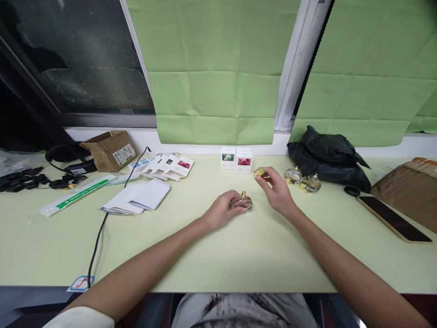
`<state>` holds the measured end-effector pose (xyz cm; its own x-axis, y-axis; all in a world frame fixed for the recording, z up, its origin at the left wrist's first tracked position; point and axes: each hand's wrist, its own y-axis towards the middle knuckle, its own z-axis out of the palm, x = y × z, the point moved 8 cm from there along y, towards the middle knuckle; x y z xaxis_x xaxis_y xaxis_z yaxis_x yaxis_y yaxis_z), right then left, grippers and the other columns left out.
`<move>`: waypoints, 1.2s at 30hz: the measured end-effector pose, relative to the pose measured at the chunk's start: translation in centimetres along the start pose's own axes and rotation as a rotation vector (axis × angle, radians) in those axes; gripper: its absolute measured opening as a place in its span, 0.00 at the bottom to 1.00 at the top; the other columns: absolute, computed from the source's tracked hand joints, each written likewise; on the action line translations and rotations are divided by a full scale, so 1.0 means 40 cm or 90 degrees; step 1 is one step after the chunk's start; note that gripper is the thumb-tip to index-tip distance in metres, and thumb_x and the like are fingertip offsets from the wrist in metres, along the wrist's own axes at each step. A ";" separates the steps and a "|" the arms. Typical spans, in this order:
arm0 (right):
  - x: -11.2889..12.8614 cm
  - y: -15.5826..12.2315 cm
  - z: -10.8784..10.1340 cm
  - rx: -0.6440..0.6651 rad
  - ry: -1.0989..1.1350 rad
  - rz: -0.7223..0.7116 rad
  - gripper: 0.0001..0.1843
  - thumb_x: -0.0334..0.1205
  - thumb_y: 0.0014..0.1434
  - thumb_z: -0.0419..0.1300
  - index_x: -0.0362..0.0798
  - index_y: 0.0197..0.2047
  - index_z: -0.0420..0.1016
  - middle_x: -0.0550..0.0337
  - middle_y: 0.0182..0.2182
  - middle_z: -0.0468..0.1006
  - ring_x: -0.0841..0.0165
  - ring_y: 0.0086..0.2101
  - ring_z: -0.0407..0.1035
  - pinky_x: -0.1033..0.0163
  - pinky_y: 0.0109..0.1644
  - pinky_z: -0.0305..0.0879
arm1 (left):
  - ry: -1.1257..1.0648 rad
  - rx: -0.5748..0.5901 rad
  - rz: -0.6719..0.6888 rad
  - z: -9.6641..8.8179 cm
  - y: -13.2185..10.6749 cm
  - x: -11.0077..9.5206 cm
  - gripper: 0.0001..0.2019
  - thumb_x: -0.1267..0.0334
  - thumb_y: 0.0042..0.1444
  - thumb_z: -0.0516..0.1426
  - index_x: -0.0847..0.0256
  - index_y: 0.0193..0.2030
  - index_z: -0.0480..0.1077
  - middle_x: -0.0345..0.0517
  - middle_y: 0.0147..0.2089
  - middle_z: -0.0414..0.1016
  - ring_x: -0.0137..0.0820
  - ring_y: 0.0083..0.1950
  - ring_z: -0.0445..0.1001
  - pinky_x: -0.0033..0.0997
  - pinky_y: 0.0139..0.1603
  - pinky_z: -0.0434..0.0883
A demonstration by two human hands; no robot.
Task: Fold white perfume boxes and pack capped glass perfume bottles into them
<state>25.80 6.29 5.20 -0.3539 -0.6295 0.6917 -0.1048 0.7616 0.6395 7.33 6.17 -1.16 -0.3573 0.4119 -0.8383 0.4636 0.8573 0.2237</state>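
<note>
1. Nearest, the person's lap point(242, 312), in pale cloth with dark blotches, shows below the front edge of a pale green worktop point(239, 264).
2. At the front left edge lies a sticker point(80, 284) with a blue outline and a red mark; a black cable point(99, 237) crosses it and runs back along the worktop.
3. Near the middle, the left hand point(218, 212) curls around the left side of a round glass bottle point(243, 204), which stands upright with reddish contents and its gold neck uncovered.
4. A little farther, the right hand point(276, 191) pinches a gold cap point(258, 172) between thumb and fingers, near the bottle but apart from it.
5. To the right lie a flat dark-screened device point(392, 218) with a gold edge, a small black rounded object point(351, 191) and a brown parcel point(409, 193).
6. To the left are folded white papers point(136, 196) and a clear plastic sleeve point(82, 193) with a green strip.
7. Just beyond the right hand sit two more glass bottles point(311, 183), gold pieces close by them.
8. Farther back, flattened white cartons point(174, 166) lie left of centre; small white boxes point(244, 168) with flower pictures stand near the wall.
9. Black plastic bags point(327, 159) lie at the back right, an open cardboard box point(111, 150) at the back left.
10. Farthest, green blinds point(215, 73) hang beside a dark window point(88, 54).
</note>
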 end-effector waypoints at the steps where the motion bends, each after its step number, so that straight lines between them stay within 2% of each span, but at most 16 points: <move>1: -0.017 0.000 -0.004 0.021 -0.041 0.012 0.10 0.47 0.72 0.58 0.53 0.51 0.74 0.55 0.46 0.78 0.61 0.46 0.73 0.55 0.52 0.70 | 0.004 -0.004 0.001 -0.001 -0.001 -0.001 0.16 0.48 0.59 0.65 0.58 0.45 0.72 0.46 0.46 0.79 0.39 0.46 0.76 0.36 0.46 0.71; 3: -0.065 -0.011 0.002 0.104 -0.112 0.057 0.09 0.46 0.71 0.58 0.53 0.50 0.74 0.57 0.42 0.79 0.62 0.41 0.74 0.55 0.48 0.70 | 0.013 -0.012 0.000 -0.004 -0.002 -0.001 0.16 0.49 0.59 0.65 0.57 0.45 0.72 0.46 0.46 0.79 0.40 0.47 0.76 0.37 0.47 0.72; 6: -0.124 -0.040 0.019 0.222 -0.192 0.101 0.12 0.43 0.70 0.57 0.55 0.55 0.70 0.61 0.38 0.79 0.63 0.37 0.74 0.56 0.44 0.69 | 0.021 -0.024 -0.003 -0.012 -0.001 0.002 0.15 0.50 0.59 0.65 0.57 0.46 0.73 0.47 0.48 0.80 0.40 0.48 0.77 0.38 0.48 0.73; 8: -0.137 -0.052 0.028 0.264 -0.243 0.089 0.09 0.42 0.69 0.57 0.55 0.52 0.70 0.60 0.39 0.79 0.62 0.38 0.73 0.55 0.45 0.68 | 0.022 -0.038 -0.011 -0.018 0.000 0.007 0.15 0.50 0.59 0.65 0.57 0.46 0.73 0.47 0.48 0.79 0.40 0.48 0.76 0.38 0.48 0.73; 12: -0.123 -0.057 0.040 0.296 -0.299 0.037 0.05 0.40 0.69 0.57 0.53 0.48 0.70 0.56 0.43 0.77 0.58 0.45 0.71 0.53 0.50 0.67 | 0.028 -0.043 -0.024 -0.022 0.003 0.017 0.15 0.50 0.59 0.65 0.57 0.46 0.73 0.46 0.46 0.79 0.39 0.46 0.76 0.37 0.46 0.72; 14: -0.106 -0.056 0.041 0.288 -0.309 0.026 0.10 0.41 0.68 0.58 0.53 0.53 0.70 0.53 0.47 0.76 0.56 0.49 0.70 0.51 0.53 0.67 | 0.027 -0.043 -0.018 -0.021 0.003 0.015 0.15 0.50 0.59 0.65 0.57 0.47 0.73 0.46 0.46 0.79 0.39 0.46 0.75 0.36 0.46 0.72; 17: -0.058 -0.050 0.039 0.228 -0.295 -0.002 0.22 0.45 0.69 0.60 0.54 0.64 0.65 0.50 0.55 0.74 0.53 0.55 0.66 0.47 0.59 0.66 | 0.022 -0.045 -0.014 -0.021 0.002 0.009 0.15 0.50 0.60 0.65 0.57 0.47 0.73 0.44 0.45 0.78 0.37 0.44 0.75 0.34 0.44 0.70; 19: -0.017 -0.051 0.050 0.203 -0.246 -0.027 0.22 0.47 0.70 0.60 0.56 0.65 0.65 0.51 0.56 0.75 0.53 0.56 0.65 0.47 0.59 0.66 | 0.021 -0.039 -0.015 -0.019 0.000 0.003 0.15 0.50 0.60 0.64 0.57 0.46 0.72 0.43 0.42 0.78 0.35 0.41 0.73 0.33 0.41 0.69; 22: 0.029 -0.059 0.084 0.215 -0.167 -0.058 0.17 0.48 0.72 0.59 0.58 0.62 0.69 0.53 0.52 0.78 0.55 0.55 0.67 0.49 0.56 0.68 | 0.017 -0.020 -0.008 -0.012 -0.004 -0.010 0.14 0.50 0.60 0.64 0.57 0.44 0.72 0.41 0.40 0.76 0.33 0.38 0.71 0.33 0.39 0.68; 25: 0.045 -0.063 0.099 0.207 -0.128 -0.072 0.10 0.45 0.75 0.55 0.56 0.56 0.72 0.53 0.47 0.79 0.57 0.51 0.69 0.50 0.54 0.69 | 0.002 0.000 0.002 -0.004 -0.006 -0.020 0.15 0.50 0.60 0.64 0.58 0.45 0.73 0.42 0.40 0.76 0.33 0.38 0.71 0.33 0.38 0.68; 36: 0.059 -0.048 0.083 0.192 -0.102 -0.053 0.07 0.40 0.73 0.57 0.55 0.49 0.77 0.57 0.42 0.81 0.60 0.45 0.73 0.54 0.50 0.69 | -0.055 0.031 0.025 0.005 -0.005 -0.029 0.14 0.52 0.61 0.64 0.57 0.48 0.74 0.46 0.44 0.80 0.36 0.41 0.77 0.36 0.43 0.73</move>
<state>22.08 3.84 4.48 -0.4710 -0.6775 0.5649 -0.4004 0.7348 0.5475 7.82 5.47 -0.33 -0.2679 0.4156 -0.8692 0.5159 0.8238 0.2349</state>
